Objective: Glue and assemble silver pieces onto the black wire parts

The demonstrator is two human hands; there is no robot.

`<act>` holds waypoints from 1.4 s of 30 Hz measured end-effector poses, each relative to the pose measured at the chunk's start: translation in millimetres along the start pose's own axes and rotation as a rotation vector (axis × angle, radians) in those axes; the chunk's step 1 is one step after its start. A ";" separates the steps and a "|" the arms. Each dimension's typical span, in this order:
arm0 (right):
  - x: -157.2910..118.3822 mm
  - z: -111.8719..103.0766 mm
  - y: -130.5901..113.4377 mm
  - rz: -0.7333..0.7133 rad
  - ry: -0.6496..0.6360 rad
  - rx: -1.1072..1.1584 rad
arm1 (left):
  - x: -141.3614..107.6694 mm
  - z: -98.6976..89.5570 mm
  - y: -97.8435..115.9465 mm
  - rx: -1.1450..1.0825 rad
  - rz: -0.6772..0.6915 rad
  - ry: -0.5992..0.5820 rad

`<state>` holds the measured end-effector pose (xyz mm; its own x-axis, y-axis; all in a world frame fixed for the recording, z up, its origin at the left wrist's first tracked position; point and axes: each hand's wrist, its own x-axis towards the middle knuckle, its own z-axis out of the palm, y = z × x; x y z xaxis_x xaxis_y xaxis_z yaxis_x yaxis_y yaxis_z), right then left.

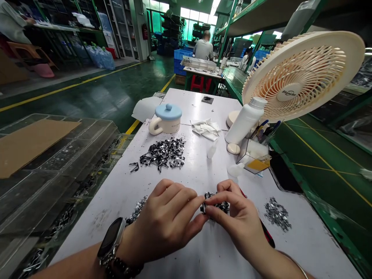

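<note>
My left hand (168, 217) and my right hand (238, 213) meet at the fingertips over the white table. Pinched between them is a small black and silver metal part (203, 208), mostly covered by my fingers. Just behind it lies a pile of dark metal pieces (222, 206). A heap of small silver pieces (138, 207) is partly hidden by my left hand. To the right sits another pile of small silver pieces (277, 214). A red and black handled tool (267, 233) lies under my right hand. Farther back is a large heap of black and silver clips (164, 153).
A lidded mug (167, 119), crumpled tissue (205, 128), white bottle (246, 120) and clear holder (254, 155) stand on the table (192, 176). A large fan (302, 77) leans in at right. Clear trays (58, 170) are at left. A person (204, 48) sits farther back.
</note>
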<state>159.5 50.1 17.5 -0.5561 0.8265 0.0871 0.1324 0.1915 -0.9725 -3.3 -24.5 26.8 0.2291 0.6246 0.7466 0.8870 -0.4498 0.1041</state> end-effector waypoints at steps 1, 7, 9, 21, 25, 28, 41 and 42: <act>0.0 -0.2 -0.1 0.005 0.000 -0.005 | 0.1 0.3 0.0 0.001 0.000 0.000; -0.4 -1.9 -1.1 0.020 0.014 -0.015 | -1.2 0.4 0.6 0.005 -0.004 0.012; -0.9 -1.5 -1.3 0.012 0.026 -0.016 | -1.4 0.2 1.0 0.009 -0.004 0.016; -4.1 -0.1 -0.7 -0.004 0.043 -0.019 | 0.4 0.2 0.5 0.003 -0.005 0.018; -2.5 -0.5 -3.0 0.015 0.003 -0.019 | 1.8 -0.8 0.5 0.011 -0.005 0.012; 0.1 -1.2 -4.4 0.060 -0.030 0.021 | 1.9 -1.3 0.6 0.011 -0.001 0.000; 1.9 -4.0 -8.4 0.081 -0.063 -0.022 | 0.8 -0.1 0.3 0.000 -0.005 -0.014; 2.6 -5.1 -9.1 0.092 -0.088 -0.024 | 0.5 -0.2 0.2 0.000 0.001 -0.010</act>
<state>161.1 53.2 27.7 -0.6104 0.7918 -0.0226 0.2051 0.1305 -0.9700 -3.0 -24.4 27.3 0.2337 0.6303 0.7403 0.8867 -0.4505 0.1037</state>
